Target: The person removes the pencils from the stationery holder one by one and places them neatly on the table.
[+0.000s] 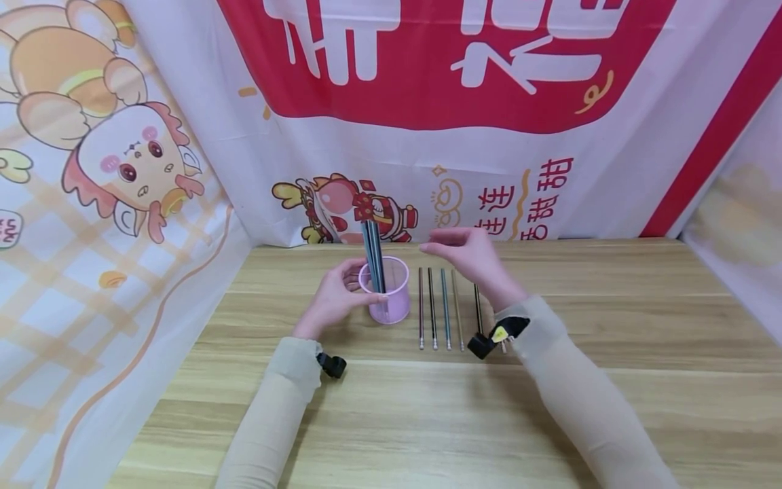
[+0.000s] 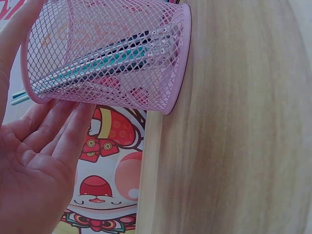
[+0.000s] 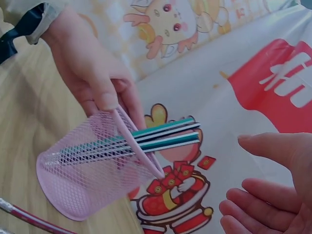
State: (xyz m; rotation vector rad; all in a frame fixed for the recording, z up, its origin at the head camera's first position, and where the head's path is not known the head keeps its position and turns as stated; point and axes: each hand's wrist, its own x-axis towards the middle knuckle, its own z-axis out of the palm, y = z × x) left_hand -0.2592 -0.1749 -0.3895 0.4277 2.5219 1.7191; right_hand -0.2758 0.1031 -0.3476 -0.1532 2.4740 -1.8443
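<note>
A pink mesh pencil cup [image 1: 398, 307] stands upright on the table, with several teal and dark pencils [image 1: 374, 248] leaning inside it, eraser ends down. My left hand [image 1: 332, 295] grips the cup near its rim, thumb at the front and fingers round the far side. To the right of the cup, my right hand [image 1: 476, 261] hovers with nothing in it, thumb and fingers apart. Below it lies a row of pencils: a dark red pencil [image 1: 421, 305], a black pencil [image 1: 432, 305], a teal pencil [image 1: 445, 305] and a tan pencil [image 1: 457, 305]. Another black pencil [image 1: 478, 309] is partly hidden by the right wrist.
The wooden table [image 1: 391, 421] meets a printed cloth backdrop [image 1: 379, 163] right behind the cup. A second printed cloth [image 1: 122, 190] hangs along the left side. Each wrist wears a small black camera, the right one [image 1: 481, 345] overlapping the pencils' near ends.
</note>
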